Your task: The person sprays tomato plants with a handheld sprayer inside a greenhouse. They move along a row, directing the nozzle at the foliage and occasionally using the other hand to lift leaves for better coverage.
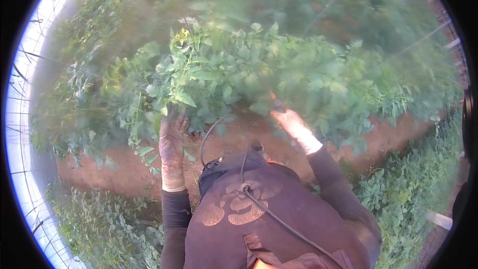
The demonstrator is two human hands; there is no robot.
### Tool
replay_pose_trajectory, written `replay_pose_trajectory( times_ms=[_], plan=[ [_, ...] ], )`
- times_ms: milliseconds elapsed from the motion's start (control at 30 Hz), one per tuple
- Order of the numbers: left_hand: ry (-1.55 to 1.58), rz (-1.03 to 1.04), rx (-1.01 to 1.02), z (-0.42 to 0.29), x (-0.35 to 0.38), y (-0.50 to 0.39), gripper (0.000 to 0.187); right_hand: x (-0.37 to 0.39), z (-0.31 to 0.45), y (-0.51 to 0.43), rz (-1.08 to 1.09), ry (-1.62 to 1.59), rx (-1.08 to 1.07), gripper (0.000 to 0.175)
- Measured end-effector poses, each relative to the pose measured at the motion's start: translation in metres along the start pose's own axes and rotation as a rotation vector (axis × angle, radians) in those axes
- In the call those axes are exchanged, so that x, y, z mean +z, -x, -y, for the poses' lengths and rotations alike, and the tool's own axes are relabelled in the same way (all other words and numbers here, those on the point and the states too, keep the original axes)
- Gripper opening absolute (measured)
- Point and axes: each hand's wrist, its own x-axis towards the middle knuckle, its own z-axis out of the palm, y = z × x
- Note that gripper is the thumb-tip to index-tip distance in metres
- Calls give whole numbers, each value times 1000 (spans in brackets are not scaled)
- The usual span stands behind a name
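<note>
A tomato plant (185, 71) with yellow flowers near its top rises within a leafy row before me. My left hand (172, 138), dark-stained at the fingers, is raised at its lower leaves, palm in view and fingers apart. Some leaves cover the fingertips. My right hand (293, 123) reaches into the foliage (306, 78) farther right and is blurred and brightly lit. A small orange and dark patch shows at its fingertips; whether it is a held thing cannot be made out. Both hands seem to wear thin, soiled gloves that end at dark sleeves.
Reddish bare soil (130, 168) runs along the row. More plants grow behind me at the lower left (108, 228) and lower right (403, 194). A translucent greenhouse wall (22, 138) curves on the left. Thin wires (328, 5) cross above the plants. A cord (283, 228) hangs over my dark top.
</note>
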Motion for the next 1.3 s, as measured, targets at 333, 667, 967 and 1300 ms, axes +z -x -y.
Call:
replay_pose_trajectory(
  times_ms=[333, 667, 967, 1300],
  plan=[
    [53, -57, 11, 7, 9, 8, 60, -20, 23, -71, 104, -303, 272, 41],
    [161, -99, -98, 11, 14, 15, 50, -30, -13, -97, 7, -87, 173, 67],
    [-173, -67, -128, -14, 32, 39, 34, -37, 38, 65, 51, -442, -33, 37],
    [-405, -166, 372, -59, 32, 62, 41, -45, 176, 100, 294, -41, -193, 50]
  ],
)
